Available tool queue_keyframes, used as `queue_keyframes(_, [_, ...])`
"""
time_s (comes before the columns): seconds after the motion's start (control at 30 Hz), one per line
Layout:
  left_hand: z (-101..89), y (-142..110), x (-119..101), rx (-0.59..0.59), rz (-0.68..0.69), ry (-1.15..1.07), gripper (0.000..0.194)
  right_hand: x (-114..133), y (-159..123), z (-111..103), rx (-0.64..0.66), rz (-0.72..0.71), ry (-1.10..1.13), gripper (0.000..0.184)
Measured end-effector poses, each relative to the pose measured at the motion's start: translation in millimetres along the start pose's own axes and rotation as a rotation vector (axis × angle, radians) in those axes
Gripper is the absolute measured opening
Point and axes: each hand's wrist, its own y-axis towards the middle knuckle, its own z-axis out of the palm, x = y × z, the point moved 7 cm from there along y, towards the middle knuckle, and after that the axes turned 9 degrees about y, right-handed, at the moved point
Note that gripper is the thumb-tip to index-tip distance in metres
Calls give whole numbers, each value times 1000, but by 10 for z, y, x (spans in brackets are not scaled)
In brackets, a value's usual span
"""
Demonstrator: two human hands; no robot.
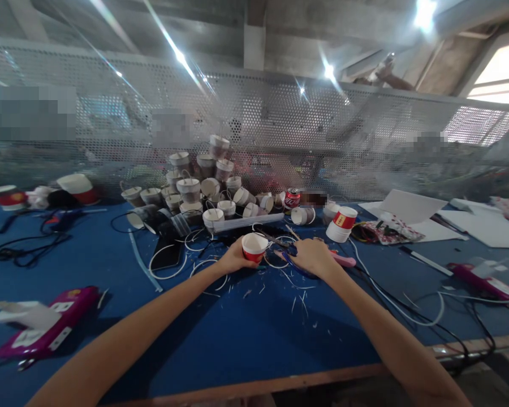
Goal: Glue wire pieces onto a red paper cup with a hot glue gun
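My left hand [232,258] is wrapped round a white and red paper cup [254,247], its open mouth facing up. To its right, my right hand [312,255] is closed on a pair of scissors [289,258] with dark blue handles. The blades point left toward the cup's rim; whether they touch it I cannot tell. Loops of thin white wire [168,263] and small white scraps lie around both hands. Just past my right wrist a pink handle [343,260] shows on the table.
Many grey cups with wire handles [190,190] are piled at the back. A red soda can [292,197] and stacked paper cups [341,224] stand right of them. Purple power strips [63,319] with cables lie left and right. A perforated metal screen [280,124] borders the blue table [254,345].
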Motion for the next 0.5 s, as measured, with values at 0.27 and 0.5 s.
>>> queue_keyframes(0.27, [8, -10, -65, 22, 7, -31, 80, 10, -19, -14, -8, 10, -15, 54])
queue_keyframes(0.5, [2, -14, -60, 15, 20, -9, 79, 31, 0, 20, -10, -18, -15, 52])
